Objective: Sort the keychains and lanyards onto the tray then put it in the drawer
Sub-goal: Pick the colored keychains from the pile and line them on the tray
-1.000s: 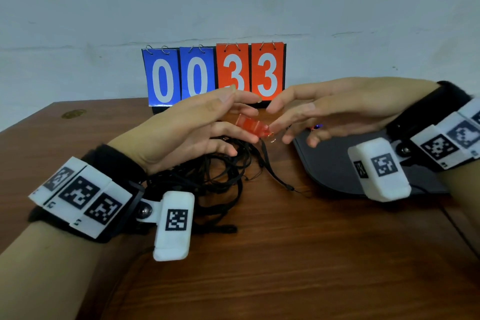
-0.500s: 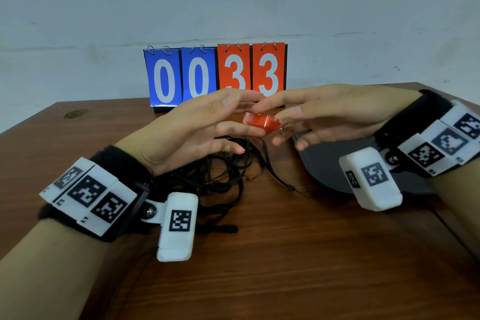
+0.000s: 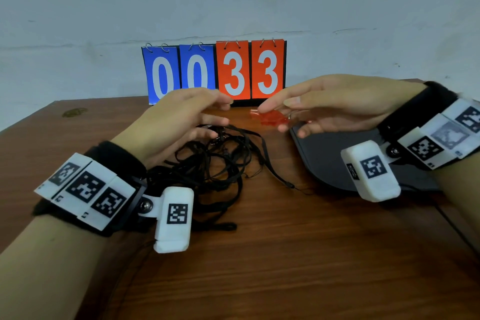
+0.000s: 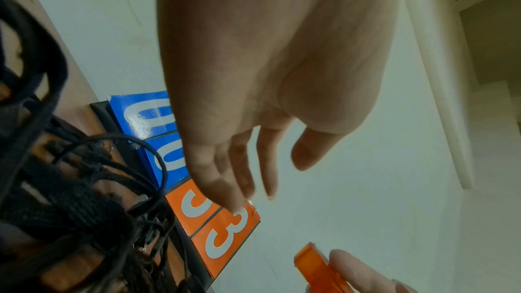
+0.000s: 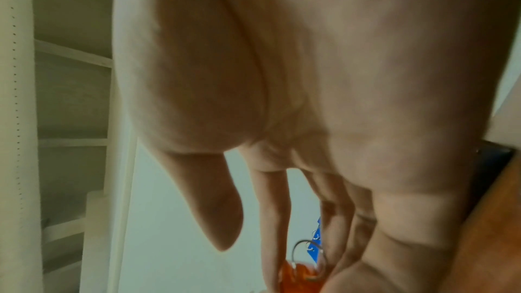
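An orange translucent keychain (image 3: 270, 119) with a metal ring is pinched in the fingers of my right hand (image 3: 279, 113), just left of the dark tray's (image 3: 324, 161) near-left corner and above the table. The right wrist view shows the keychain (image 5: 298, 275) and its ring (image 5: 308, 251) between those fingers. My left hand (image 3: 225, 111) hovers with relaxed, empty fingers over a tangled pile of black lanyards (image 3: 215, 163). From the left wrist, the lanyards (image 4: 70, 186) lie below the palm and the keychain (image 4: 315, 269) sits apart from my left fingers.
A flip scoreboard (image 3: 215, 73) reading 0033 stands at the back edge of the wooden table (image 3: 259, 254) against the wall. A thin black cable (image 3: 452, 226) runs along the table's right side near the tray.
The orange keychain passed from my left hand to my right. The left fingers let go and drew back; the right hand carried it rightward towards the tray.
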`<state>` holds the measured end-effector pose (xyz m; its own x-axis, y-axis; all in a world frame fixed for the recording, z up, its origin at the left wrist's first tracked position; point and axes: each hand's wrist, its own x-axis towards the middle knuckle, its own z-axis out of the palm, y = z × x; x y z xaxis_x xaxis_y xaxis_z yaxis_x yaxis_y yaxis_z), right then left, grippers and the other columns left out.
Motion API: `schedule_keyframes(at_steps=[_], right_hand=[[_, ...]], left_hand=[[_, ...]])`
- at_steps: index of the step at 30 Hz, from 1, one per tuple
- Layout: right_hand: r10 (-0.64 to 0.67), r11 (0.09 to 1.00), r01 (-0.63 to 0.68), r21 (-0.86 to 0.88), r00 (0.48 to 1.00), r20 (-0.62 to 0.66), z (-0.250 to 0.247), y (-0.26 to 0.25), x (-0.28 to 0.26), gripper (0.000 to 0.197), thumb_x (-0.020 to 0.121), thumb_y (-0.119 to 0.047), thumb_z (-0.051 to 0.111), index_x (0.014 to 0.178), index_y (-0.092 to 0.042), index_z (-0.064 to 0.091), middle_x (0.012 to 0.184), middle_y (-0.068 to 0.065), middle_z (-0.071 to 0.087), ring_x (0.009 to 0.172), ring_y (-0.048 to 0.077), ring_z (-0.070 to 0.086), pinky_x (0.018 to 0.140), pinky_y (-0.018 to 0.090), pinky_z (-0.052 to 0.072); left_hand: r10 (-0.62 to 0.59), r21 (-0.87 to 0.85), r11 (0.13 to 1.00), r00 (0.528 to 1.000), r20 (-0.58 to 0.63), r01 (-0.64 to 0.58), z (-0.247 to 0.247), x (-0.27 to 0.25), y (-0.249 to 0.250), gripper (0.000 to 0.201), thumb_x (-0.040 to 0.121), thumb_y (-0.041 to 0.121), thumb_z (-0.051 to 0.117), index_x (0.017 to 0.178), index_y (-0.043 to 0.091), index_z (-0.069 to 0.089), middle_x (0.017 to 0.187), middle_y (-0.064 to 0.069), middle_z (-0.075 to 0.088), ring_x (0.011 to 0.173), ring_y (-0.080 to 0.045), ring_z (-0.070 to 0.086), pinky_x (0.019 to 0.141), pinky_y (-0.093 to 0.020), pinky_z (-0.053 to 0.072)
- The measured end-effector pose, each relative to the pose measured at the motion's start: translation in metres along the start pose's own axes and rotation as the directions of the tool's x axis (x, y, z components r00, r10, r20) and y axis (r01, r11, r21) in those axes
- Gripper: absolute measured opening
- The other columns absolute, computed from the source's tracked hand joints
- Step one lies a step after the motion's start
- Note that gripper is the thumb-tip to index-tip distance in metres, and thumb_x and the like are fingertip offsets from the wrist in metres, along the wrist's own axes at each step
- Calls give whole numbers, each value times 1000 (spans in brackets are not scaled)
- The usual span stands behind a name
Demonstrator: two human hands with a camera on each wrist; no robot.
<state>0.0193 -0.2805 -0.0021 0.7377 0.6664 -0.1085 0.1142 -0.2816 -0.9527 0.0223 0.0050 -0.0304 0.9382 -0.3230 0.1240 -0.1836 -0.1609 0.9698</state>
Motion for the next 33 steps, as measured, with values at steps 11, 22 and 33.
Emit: schedule_keyframes(at_steps=[11,22,33], right_hand=[[33,995,-47,-87,988,-152,-18,4,-5,46,90,-30,58,133,-14,65,140,2,61,112,21,62,89,28,53],[145,946,-270,-179,846,-512,-59,8,-34,29,105,-17,47,121,-14,71,125,9,70,125,24,61,92,25,56],[263,712,-646,-274,607,-749,-98,40,-46,21,101,-27,55,100,-23,75,109,7,74,100,24,72,96,39,56]], left_hand=[[-166,401,904,986,7,150,-6,7,-12,34,104,44,50,133,32,62,136,13,60,126,-7,54,114,-35,40],[-275,494,845,959,71,205,-6,12,-20,35,101,55,50,132,41,60,131,14,59,127,-10,53,118,-42,36],[-355,355,873,935,-9,335,2,28,-19,31,103,35,57,131,24,61,130,1,62,118,-12,57,97,-27,47]])
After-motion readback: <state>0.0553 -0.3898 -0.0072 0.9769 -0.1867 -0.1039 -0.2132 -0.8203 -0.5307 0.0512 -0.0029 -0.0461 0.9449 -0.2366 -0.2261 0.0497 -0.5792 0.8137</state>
